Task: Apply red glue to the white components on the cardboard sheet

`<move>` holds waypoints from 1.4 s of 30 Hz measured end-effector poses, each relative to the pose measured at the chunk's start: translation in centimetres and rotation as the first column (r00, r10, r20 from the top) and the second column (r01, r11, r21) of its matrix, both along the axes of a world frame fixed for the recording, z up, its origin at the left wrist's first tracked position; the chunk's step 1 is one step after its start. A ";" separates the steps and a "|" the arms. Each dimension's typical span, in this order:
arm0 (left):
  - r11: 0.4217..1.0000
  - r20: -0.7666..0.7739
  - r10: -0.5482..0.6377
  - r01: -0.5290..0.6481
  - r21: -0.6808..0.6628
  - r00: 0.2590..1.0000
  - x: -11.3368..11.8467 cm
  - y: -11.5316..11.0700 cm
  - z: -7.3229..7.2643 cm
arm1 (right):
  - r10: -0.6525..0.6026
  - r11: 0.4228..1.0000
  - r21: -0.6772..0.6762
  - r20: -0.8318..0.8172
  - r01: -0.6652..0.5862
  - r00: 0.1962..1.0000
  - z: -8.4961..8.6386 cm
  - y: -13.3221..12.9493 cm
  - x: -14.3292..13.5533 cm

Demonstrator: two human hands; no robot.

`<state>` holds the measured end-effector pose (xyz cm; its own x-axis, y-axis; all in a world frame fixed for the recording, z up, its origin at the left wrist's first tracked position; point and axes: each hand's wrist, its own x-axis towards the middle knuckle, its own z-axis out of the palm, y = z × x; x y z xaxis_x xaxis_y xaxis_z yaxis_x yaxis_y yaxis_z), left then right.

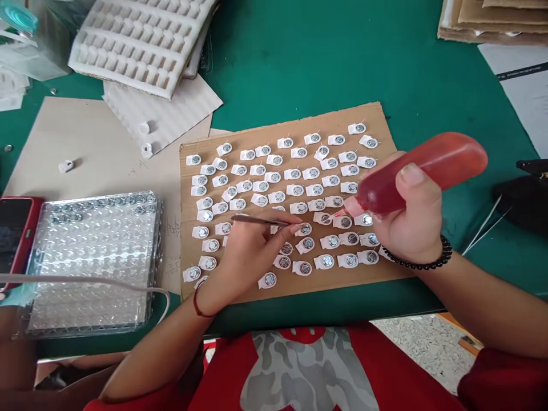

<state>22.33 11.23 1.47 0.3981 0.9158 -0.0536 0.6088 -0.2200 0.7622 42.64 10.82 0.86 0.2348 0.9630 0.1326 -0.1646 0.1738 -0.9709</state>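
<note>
My left hand point(250, 248) is closed around a pair of dark tweezers point(261, 220), their tip pointing right over the cardboard sheet point(252, 291). Its fingertips are by one small white part with a round silvery disc point(304, 229). Many such parts lie in uneven rows on the cardboard. My right hand point(413, 211) grips a red squeeze bottle point(447, 157), tilted so that its pale nozzle point(351, 206) points down and left. The nozzle tip is close above another white part point(322, 218); whether it touches I cannot tell. My left hand hides some parts.
On the left are a clear plastic tray point(94, 262) with silvery discs in its top rows, a red-cased phone point(19, 237) and a cable point(107, 281). A white foam tray point(141, 43) lies at the back. Stacked cardboard point(492, 23) occupies the far right corner.
</note>
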 end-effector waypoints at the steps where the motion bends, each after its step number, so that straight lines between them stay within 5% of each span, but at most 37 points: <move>1: 1.000 -0.006 0.000 0.000 -0.010 1.000 0.1 0.1 0.0 | -0.002 1.000 -0.004 0.006 0.002 1.000 0.1 -0.1 -0.1; 8: 0.998 -0.070 -0.011 0.015 0.064 0.997 0.3 0.3 -0.4 | 0.001 1.000 0.013 0.024 -0.001 1.000 0.4 -0.3 -0.6; 17: 0.997 -0.096 -0.026 0.033 0.072 0.995 0.5 0.3 -0.2 | 0.174 0.984 0.011 0.061 -0.175 0.983 -0.9 -0.9 -1.0; 33: 0.973 -0.044 -0.134 0.139 0.185 0.990 0.3 -0.4 -0.6 | 0.173 0.985 -0.066 0.388 -0.161 0.905 -2.1 -1.1 -1.1; 42: 0.974 -0.068 -0.156 0.165 0.157 0.985 0.4 -0.7 -0.4 | 0.131 0.989 0.001 0.481 -0.150 0.867 -2.4 -0.9 -1.0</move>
